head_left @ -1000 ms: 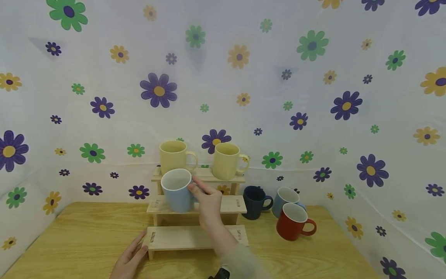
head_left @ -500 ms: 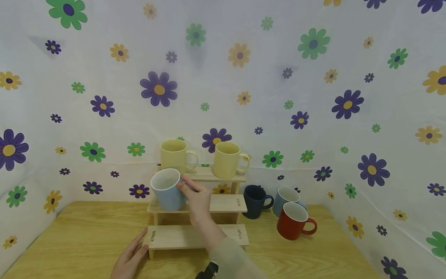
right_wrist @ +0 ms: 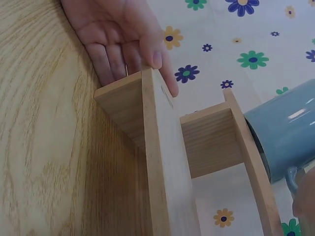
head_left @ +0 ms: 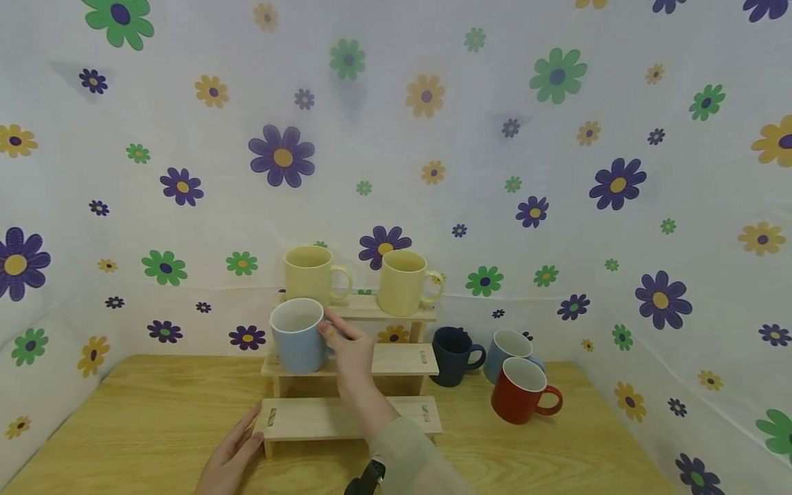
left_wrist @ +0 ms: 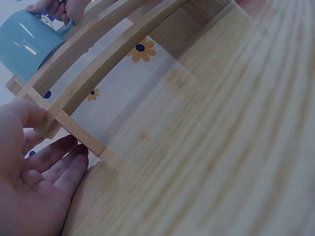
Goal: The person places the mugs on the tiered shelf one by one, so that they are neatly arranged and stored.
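My right hand [head_left: 354, 357] grips the handle of a light blue mug [head_left: 300, 344] with a white inside. The mug stands upright at the left end of the middle tier of a three-step wooden rack [head_left: 315, 418]; in the right wrist view the mug's base [right_wrist: 266, 152] is right at the board. My left hand [head_left: 229, 459] holds the left end of the lowest step. In the left wrist view its thumb [left_wrist: 32, 114] lies at the board's corner and the fingers reach to the side support. Two pale yellow mugs [head_left: 308, 275] [head_left: 402, 283] stand on the top tier, handles to the right.
On the wooden table [head_left: 124, 426], right of the rack, stand a dark blue mug [head_left: 450, 361], another light blue mug [head_left: 495, 357] and a red mug [head_left: 513, 395] that partly covers it. A white flower-patterned cloth [head_left: 383, 158] surrounds the table.
My right hand has moved the light blue mug left along the middle tier, then straightened it from a slight tilt. The left hand has stayed at the rack's end.
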Motion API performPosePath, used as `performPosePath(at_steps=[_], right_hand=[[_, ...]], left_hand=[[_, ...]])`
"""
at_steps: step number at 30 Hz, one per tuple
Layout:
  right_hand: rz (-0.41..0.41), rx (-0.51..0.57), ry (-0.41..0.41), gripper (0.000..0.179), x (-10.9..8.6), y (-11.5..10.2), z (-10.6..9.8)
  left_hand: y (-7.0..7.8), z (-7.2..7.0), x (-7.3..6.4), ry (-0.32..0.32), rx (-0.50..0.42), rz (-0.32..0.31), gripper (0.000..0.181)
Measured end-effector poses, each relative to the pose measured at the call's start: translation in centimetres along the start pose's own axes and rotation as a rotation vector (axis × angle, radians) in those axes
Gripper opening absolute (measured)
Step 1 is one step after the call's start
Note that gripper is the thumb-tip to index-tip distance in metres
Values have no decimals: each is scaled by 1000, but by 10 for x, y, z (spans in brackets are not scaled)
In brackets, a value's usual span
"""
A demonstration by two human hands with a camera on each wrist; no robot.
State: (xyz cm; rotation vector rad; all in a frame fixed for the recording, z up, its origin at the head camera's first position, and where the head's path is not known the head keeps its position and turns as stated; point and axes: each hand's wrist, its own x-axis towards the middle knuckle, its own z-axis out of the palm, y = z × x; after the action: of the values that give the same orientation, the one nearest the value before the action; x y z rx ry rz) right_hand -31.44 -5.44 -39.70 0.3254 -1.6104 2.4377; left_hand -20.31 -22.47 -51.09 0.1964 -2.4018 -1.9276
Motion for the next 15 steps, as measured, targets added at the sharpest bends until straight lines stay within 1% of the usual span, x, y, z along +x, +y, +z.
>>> performPosePath(at_steps=[3,10,15], right_hand=[[0,0,7,33,0,2,-2],[23,46,7,36,1,9,-8],[8,33,-10,38,1,9,-10]], left_hand=[[0,-1,0,0,26,-1,64],[0,-1,0,5,41,-15,66],[0,-2,0,14,60,-12,65]])
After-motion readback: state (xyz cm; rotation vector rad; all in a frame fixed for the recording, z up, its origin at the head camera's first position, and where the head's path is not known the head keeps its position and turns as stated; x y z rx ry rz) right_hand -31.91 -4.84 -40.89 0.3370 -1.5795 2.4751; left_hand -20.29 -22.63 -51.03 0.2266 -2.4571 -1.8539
